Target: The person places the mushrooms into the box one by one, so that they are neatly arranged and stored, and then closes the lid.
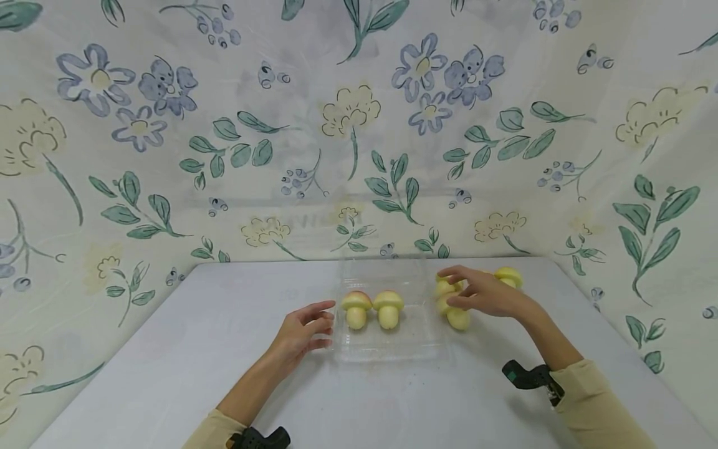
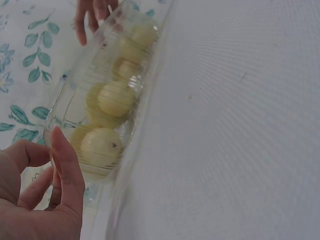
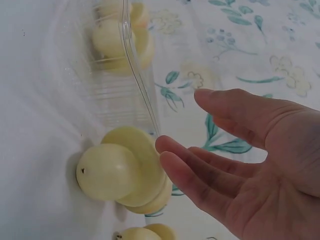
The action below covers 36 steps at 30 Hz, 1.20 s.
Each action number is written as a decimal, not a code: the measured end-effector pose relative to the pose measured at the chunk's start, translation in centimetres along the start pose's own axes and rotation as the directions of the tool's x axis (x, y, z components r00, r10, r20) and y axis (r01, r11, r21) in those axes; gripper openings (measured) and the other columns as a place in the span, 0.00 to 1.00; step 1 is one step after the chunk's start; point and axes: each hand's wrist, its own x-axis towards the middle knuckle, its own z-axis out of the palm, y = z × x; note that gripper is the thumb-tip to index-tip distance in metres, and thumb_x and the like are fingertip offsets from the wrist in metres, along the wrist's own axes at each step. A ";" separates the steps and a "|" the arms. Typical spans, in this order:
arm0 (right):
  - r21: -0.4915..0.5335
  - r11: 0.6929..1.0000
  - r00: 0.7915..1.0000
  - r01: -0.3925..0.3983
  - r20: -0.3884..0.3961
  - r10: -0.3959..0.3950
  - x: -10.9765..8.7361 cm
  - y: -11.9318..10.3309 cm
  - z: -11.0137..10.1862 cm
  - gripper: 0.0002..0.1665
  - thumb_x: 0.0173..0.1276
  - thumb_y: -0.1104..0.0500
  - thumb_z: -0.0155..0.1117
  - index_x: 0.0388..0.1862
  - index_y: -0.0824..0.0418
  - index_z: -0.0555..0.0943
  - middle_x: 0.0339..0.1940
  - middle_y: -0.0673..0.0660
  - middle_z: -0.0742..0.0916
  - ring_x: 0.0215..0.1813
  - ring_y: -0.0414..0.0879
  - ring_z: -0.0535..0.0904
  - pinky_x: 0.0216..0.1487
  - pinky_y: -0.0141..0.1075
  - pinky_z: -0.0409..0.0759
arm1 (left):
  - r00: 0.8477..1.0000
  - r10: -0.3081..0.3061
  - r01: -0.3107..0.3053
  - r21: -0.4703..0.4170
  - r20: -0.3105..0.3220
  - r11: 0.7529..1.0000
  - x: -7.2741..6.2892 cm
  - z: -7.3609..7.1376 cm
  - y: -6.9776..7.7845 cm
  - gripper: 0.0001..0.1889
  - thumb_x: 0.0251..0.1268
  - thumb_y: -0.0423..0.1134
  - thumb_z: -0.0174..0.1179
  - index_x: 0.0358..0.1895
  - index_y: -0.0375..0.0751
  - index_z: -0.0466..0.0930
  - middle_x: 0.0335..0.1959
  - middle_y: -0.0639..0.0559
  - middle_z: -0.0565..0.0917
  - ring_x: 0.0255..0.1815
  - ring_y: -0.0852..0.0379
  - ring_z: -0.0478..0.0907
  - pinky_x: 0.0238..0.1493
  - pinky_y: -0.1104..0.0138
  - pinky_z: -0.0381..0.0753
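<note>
Two yellow mushroom-shaped pieces (image 1: 388, 312) with rounded, faintly reddish caps lie side by side in a clear plastic container (image 1: 387, 353). My left hand (image 1: 303, 330) is at the container's left side, fingers loosely bent and fingertips right at its wall; the left wrist view shows them beside the rim (image 2: 56, 102). On the right, my right hand (image 1: 485, 293) hovers over more mushroom-shaped pieces (image 1: 459, 319), its fingers spread and partly hiding them. In the right wrist view nothing sits between thumb and fingers, and the fingertips overlap the edge of a mushroom-shaped piece (image 3: 110, 172).
Another mushroom-shaped piece (image 1: 508, 275) lies beyond my right hand, near the back right of the white table (image 1: 168, 349). A floral cloth (image 1: 303, 125) hangs along the table's back edge and sides. The container's far part rises transparent near the cloth.
</note>
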 end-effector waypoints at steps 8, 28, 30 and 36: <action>-0.006 1.000 1.000 0.021 -0.006 -0.021 -0.3 0.2 -0.5 0.32 0.70 0.55 0.63 0.71 0.58 0.67 0.68 0.68 0.74 0.60 0.64 0.78 0.52 0.50 0.84 | 1.000 -0.011 0.011 0.003 0.002 1.000 0.2 0.0 -0.1 0.26 0.66 0.27 0.57 0.68 0.30 0.68 0.39 0.54 0.77 0.35 0.60 0.77 0.34 0.70 0.85; -0.114 0.991 0.997 -0.076 -0.001 0.076 -0.2 1.2 -0.5 0.31 0.67 0.54 0.66 0.68 0.57 0.71 0.62 0.70 0.77 0.51 0.57 0.81 0.44 0.42 0.84 | 1.000 -0.012 0.012 0.022 0.001 1.000 0.2 0.0 0.0 0.25 0.67 0.29 0.57 0.68 0.32 0.68 0.40 0.53 0.77 0.36 0.59 0.78 0.35 0.70 0.85; -0.138 0.988 0.998 -0.070 -0.001 0.070 -0.1 1.3 -0.3 0.30 0.67 0.54 0.67 0.66 0.57 0.73 0.61 0.68 0.78 0.51 0.55 0.80 0.44 0.42 0.83 | 1.000 -0.011 0.011 0.023 0.000 1.000 0.2 0.0 0.0 0.25 0.67 0.29 0.57 0.68 0.32 0.69 0.40 0.53 0.77 0.36 0.59 0.78 0.35 0.70 0.85; -0.155 0.988 0.999 -0.010 0.030 0.015 0.2 1.5 0.5 0.28 0.64 0.59 0.69 0.63 0.60 0.76 0.60 0.63 0.80 0.55 0.54 0.77 0.48 0.41 0.82 | 1.000 -0.015 0.015 0.026 -0.004 1.000 0.2 -0.1 -0.1 0.25 0.68 0.28 0.56 0.68 0.32 0.69 0.40 0.53 0.77 0.36 0.59 0.78 0.34 0.70 0.85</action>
